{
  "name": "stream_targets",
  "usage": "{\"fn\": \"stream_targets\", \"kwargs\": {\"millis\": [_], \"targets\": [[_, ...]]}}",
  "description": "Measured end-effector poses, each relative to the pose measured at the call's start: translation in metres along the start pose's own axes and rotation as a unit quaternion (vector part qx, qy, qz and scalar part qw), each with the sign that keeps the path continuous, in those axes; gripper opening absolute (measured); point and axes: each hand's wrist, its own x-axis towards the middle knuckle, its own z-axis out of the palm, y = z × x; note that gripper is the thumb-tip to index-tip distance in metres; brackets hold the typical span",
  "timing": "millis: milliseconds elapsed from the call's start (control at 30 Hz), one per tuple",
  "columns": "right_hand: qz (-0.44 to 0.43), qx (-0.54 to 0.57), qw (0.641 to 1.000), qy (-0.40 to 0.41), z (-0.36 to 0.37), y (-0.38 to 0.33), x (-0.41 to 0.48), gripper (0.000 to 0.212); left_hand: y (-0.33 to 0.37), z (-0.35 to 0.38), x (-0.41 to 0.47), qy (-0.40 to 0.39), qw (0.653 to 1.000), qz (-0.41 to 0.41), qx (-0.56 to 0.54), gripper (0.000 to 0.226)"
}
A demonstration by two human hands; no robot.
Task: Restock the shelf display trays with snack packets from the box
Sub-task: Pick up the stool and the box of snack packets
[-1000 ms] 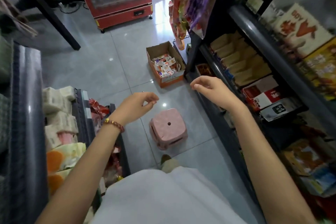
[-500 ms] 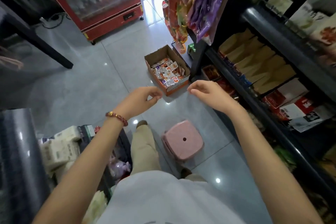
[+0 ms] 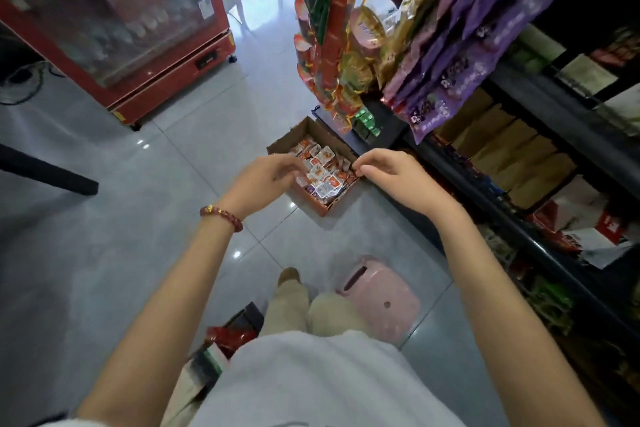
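floor [image 3: 156,211]: glossy grey tile, wide aisle leftward | box [image 3: 313,206]: near shelf [image 3: 519,234] foot | stool [image 3: 381,298]: beside legs | left hand [image 3: 266,177], right hand [image 3: 393,173]: loosely curled, seemingly empty

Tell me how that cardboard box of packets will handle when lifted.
The cardboard box looks shallow and thin-walled, so its sides may flex. The small snack packets lie loose, likely light but apt to shift if tilted. On glossy floor tiles it should slide easily.
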Motion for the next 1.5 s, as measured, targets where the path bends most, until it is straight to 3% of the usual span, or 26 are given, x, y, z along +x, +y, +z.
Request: {"fn": "stream_targets", "kwargs": {"millis": [467,800,1000,1133,1300,1367,1500], "targets": [[0.039,0.055,0.998,0.014,0.02,-0.026,0.129,0.015,-0.071,-0.1,0.104,-0.042,0.997,0.058,-0.018,0.02],[0.093,0.107,0.99,0.019,0.011,-0.041,0.288,0.016,-0.097,-0.177,0.254,-0.177,0.977,0.082,0.086,0.026],[0.178,0.186,0.966,0.022,0.025,-0.024,0.345,0.021,-0.124,-0.206,0.332,-0.233,0.966,0.103,0.035,0.027],[0.283,0.293,0.909,0.084,0.07,0.023,0.375,0.02,-0.171,-0.185,0.399,-0.296,0.949,0.106,0.025,0.024],[0.425,0.412,0.771,0.236,0.154,0.116,0.4,0.024,-0.257,-0.1,0.462,-0.362,0.932,0.036,0.003,0.029],[0.471,0.42,0.723,0.279,0.187,0.164,0.409,0.024,-0.292,-0.056,0.481,-0.361,0.933,-0.006,-0.006,0.029],[0.516,0.377,0.684,0.352,0.239,0.259,0.423,0.023,-0.368,0.036,0.513,-0.316,0.942,-0.113,-0.005,0.021]]}}
